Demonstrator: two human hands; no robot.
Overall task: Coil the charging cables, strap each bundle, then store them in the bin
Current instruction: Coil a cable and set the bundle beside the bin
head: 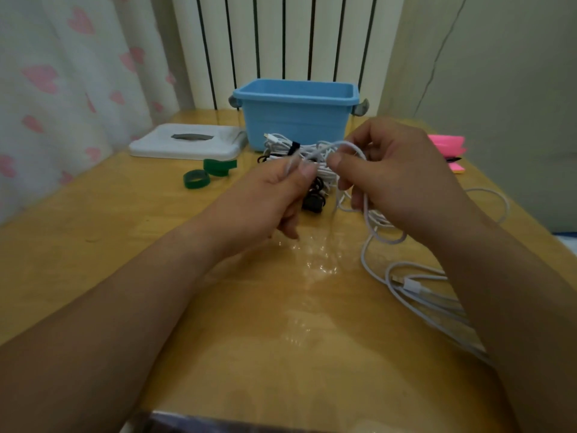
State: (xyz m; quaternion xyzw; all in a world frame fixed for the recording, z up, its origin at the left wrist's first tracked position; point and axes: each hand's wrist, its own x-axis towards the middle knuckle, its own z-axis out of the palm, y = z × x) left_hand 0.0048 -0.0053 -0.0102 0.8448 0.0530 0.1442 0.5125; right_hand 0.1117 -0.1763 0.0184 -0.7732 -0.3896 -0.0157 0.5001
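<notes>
Above the middle of the wooden table, my left hand pinches one end of a white charging cable. My right hand grips loops of the same cable, whose loose length trails down and right across the table to a white plug. Behind my hands lies a coiled white cable bundle bound with a black strap, and a black cable sits partly hidden under my fingers. The blue bin stands at the back. Two green straps lie rolled at the left.
A white bin lid lies flat left of the bin. A pink object sits at the right edge of the table. A curtain hangs at the left, a radiator stands behind the bin, and a wall closes the right.
</notes>
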